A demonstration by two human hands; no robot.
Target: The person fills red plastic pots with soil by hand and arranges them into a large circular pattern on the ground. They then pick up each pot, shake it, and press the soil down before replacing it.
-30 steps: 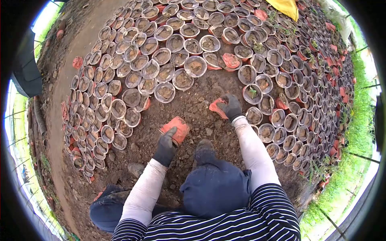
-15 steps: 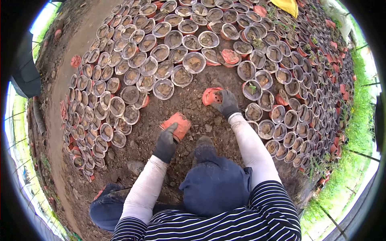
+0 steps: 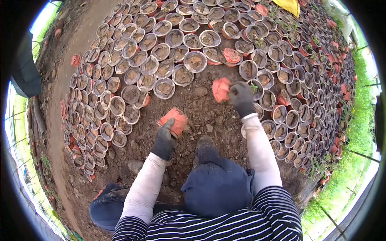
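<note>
My left hand (image 3: 165, 141), in a dark glove, is closed round a soft orange-red nursery pot (image 3: 177, 121) lying tilted just above the bare soil. My right hand (image 3: 242, 99), also gloved, grips a second red nursery pot (image 3: 220, 90) by its side, farther out and to the right. That pot is slightly blurred, and its opening cannot be made out. Beyond both hands stand rows of soil-filled pots (image 3: 195, 62); a small green seedling (image 3: 254, 89) shows in one close to my right hand.
Loose dark soil with clods (image 3: 200, 92) lies between the pot rows and my knee (image 3: 217, 186). A folded red pot (image 3: 231, 56) rests among the filled ones. A dirt path (image 3: 60, 132) runs along the left, with grass (image 3: 358, 132) on the right.
My right hand has shifted to the right and slightly outward with its pot, which has turned so its holed base no longer shows. My left hand and its pot have moved slightly left and outward.
</note>
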